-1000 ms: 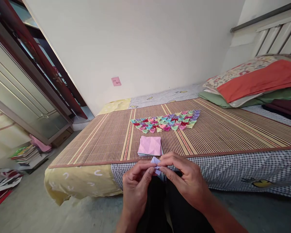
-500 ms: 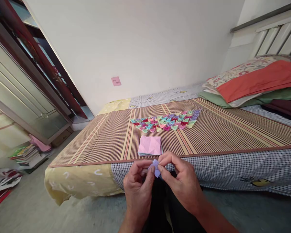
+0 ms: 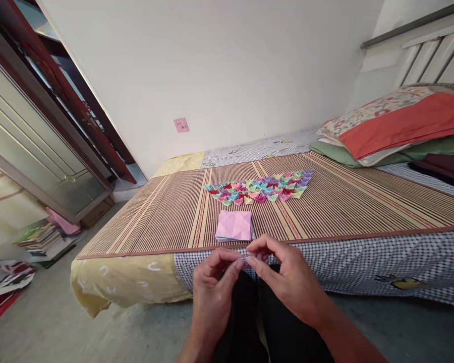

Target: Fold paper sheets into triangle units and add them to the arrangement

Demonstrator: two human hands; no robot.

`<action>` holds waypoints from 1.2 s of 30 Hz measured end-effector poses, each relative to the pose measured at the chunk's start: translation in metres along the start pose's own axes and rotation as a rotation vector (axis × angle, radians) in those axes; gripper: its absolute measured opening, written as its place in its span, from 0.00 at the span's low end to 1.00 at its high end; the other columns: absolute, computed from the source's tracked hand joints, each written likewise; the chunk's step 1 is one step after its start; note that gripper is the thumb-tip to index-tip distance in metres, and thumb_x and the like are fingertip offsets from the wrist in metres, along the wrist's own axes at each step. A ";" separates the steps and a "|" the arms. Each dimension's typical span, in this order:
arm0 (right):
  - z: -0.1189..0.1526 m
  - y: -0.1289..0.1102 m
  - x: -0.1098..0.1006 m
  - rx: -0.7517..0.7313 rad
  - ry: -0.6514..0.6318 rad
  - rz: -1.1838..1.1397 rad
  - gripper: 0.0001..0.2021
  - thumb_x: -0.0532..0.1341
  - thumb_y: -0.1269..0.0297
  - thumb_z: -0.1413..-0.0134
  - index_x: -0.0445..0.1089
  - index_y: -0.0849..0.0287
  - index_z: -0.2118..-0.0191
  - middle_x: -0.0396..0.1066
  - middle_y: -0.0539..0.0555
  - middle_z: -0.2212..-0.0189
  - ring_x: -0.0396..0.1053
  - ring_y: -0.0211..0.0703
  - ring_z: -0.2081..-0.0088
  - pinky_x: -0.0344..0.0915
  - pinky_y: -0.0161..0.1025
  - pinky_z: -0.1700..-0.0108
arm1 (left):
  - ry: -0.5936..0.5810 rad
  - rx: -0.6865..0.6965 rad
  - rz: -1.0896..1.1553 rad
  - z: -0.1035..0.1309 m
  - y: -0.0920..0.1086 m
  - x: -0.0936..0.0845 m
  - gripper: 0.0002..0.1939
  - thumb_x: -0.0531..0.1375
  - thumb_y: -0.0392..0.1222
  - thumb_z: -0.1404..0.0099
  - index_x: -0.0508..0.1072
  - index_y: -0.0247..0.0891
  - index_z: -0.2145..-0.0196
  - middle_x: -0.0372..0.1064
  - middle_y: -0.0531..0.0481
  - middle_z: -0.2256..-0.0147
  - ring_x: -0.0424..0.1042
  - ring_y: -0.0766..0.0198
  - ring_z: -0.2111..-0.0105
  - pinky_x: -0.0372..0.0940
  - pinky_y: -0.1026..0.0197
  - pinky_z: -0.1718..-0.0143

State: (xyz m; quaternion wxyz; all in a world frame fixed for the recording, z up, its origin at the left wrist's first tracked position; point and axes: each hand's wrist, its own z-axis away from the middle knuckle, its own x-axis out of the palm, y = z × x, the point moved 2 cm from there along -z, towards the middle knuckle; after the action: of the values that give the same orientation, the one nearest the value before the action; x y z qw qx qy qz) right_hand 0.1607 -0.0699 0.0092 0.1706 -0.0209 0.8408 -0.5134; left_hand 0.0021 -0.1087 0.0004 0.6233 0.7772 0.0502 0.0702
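Note:
My left hand (image 3: 216, 282) and my right hand (image 3: 282, 272) meet above my knees at the bed's front edge. Between their fingertips they pinch a small folded purple paper (image 3: 245, 262), mostly hidden by the fingers. Just beyond the hands lies a stack of square paper sheets (image 3: 233, 225) with a creased pink one on top. Farther back, several small folded paper pieces (image 3: 257, 189) in many colours stand in close rows on the striped mat (image 3: 166, 212).
Pillows (image 3: 408, 123) and dark folded cloth (image 3: 444, 169) lie on the bed's right side. A pink note (image 3: 181, 125) is stuck to the wall. On the floor at left are piled books (image 3: 41, 242) beside a glass-panelled door (image 3: 56, 146).
The purple paper has tilted and now shows only a thin edge between the fingertips. My fingers have drawn closer together around it. The stack and the rows stay put.

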 end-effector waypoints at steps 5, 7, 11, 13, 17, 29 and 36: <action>0.002 0.003 0.003 -0.019 -0.037 0.018 0.12 0.58 0.64 0.32 0.68 0.56 0.70 0.69 0.48 0.73 0.66 0.40 0.70 0.62 0.36 0.67 | -0.003 -0.034 0.068 -0.003 -0.002 0.000 0.08 0.70 0.42 0.37 0.79 0.37 0.71 0.72 0.52 0.70 0.69 0.66 0.69 0.64 0.66 0.65; 0.003 0.004 0.003 -0.037 -0.034 0.051 0.12 0.57 0.65 0.31 0.66 0.56 0.70 0.67 0.48 0.73 0.65 0.39 0.70 0.61 0.37 0.67 | -0.073 -0.104 0.062 -0.004 -0.003 -0.001 0.10 0.71 0.44 0.38 0.79 0.36 0.71 0.71 0.52 0.73 0.66 0.67 0.71 0.62 0.66 0.67; 0.004 0.007 0.003 -0.080 -0.115 0.151 0.11 0.55 0.68 0.31 0.62 0.56 0.69 0.66 0.48 0.71 0.65 0.40 0.68 0.60 0.37 0.65 | -0.181 -0.213 0.035 -0.005 -0.003 -0.002 0.14 0.72 0.47 0.40 0.77 0.34 0.72 0.72 0.51 0.75 0.65 0.68 0.74 0.59 0.66 0.71; 0.002 0.008 0.003 -0.084 -0.138 0.127 0.12 0.55 0.68 0.30 0.63 0.56 0.69 0.66 0.48 0.71 0.65 0.40 0.67 0.60 0.38 0.64 | -0.188 -0.225 0.043 -0.005 -0.005 -0.002 0.14 0.72 0.47 0.40 0.77 0.34 0.73 0.72 0.51 0.75 0.64 0.69 0.75 0.58 0.66 0.72; 0.000 0.011 0.003 0.014 -0.054 -0.025 0.07 0.62 0.61 0.34 0.69 0.56 0.64 0.68 0.47 0.71 0.65 0.40 0.69 0.61 0.37 0.65 | -0.061 -0.205 0.253 -0.003 -0.011 0.005 0.12 0.73 0.44 0.41 0.77 0.35 0.72 0.73 0.51 0.74 0.66 0.68 0.73 0.60 0.66 0.69; 0.004 0.007 -0.002 -0.125 0.028 0.075 0.10 0.61 0.68 0.33 0.69 0.57 0.69 0.67 0.47 0.73 0.64 0.38 0.72 0.59 0.35 0.69 | 0.051 -0.100 0.156 -0.003 -0.014 0.009 0.11 0.72 0.42 0.40 0.81 0.40 0.59 0.76 0.51 0.66 0.70 0.66 0.68 0.65 0.66 0.66; 0.004 0.006 -0.002 -0.362 0.071 0.318 0.10 0.57 0.76 0.32 0.73 0.59 0.62 0.70 0.53 0.68 0.71 0.43 0.66 0.67 0.38 0.63 | 0.026 -0.055 -0.135 0.002 0.001 0.004 0.09 0.66 0.43 0.34 0.83 0.41 0.57 0.73 0.53 0.76 0.67 0.70 0.79 0.61 0.69 0.78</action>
State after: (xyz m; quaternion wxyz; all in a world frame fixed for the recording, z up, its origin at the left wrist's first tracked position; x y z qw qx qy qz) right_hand 0.1644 -0.0708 0.0029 0.2131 0.0993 0.9172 -0.3216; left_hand 0.0065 -0.1099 0.0010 0.6471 0.7536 0.1090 0.0395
